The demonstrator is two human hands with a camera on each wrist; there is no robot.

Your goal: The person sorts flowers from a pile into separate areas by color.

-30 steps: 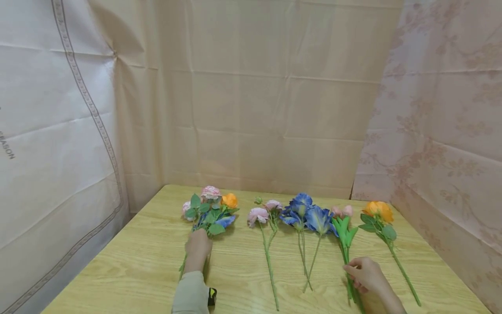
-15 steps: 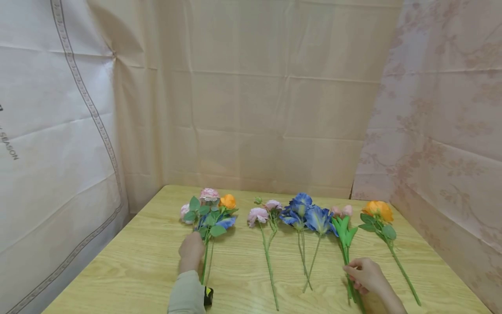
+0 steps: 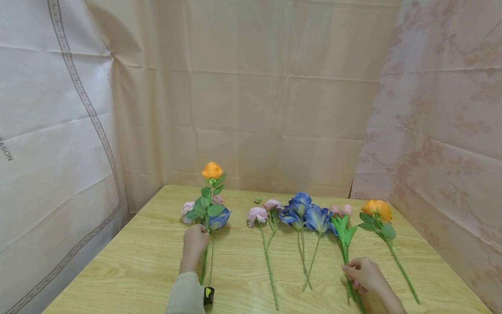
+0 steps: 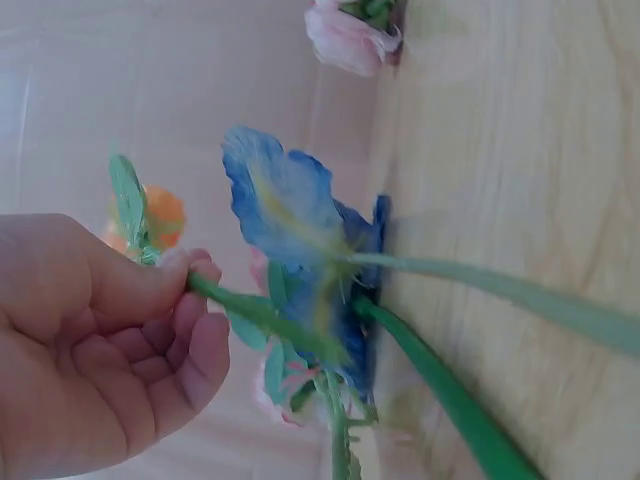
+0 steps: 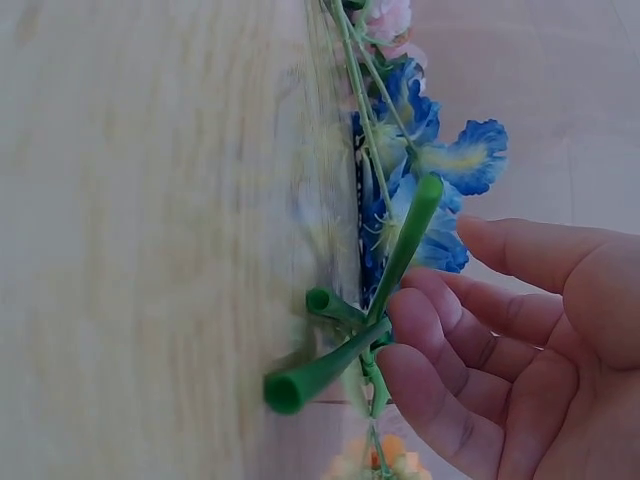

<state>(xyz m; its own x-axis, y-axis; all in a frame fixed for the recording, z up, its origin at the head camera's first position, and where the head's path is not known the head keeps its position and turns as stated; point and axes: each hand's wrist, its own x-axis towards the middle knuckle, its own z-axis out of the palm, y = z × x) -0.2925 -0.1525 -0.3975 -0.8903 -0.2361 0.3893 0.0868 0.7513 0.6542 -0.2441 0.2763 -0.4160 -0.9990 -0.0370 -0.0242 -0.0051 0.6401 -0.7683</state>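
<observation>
My left hand (image 3: 195, 242) pinches the green stem (image 4: 250, 312) of an orange rose (image 3: 212, 170) between thumb and fingertips. The rose stands raised, its leaves overlapping a blue flower (image 3: 219, 219) and a pale pink flower (image 3: 187, 210) lying on the left of the table. On the right, my right hand (image 3: 364, 274) is at the lower stems of the pink tulips (image 3: 345, 231). The right wrist view has its fingers loosely bent, fingertips right at the green stems (image 5: 335, 365), the thumb standing apart.
Across the wooden table (image 3: 129, 266) lie light purple flowers (image 3: 257, 216), blue flowers (image 3: 319, 220) and another orange flower (image 3: 376, 211) at the right. A black and yellow object (image 3: 208, 295) sits by the left sleeve. Cloth hangings (image 3: 274, 109) surround the table.
The left hand shifted its hold and lifted the orange rose up from the left bunch, its bloom now higher than the other flowers. The right hand has stayed in place.
</observation>
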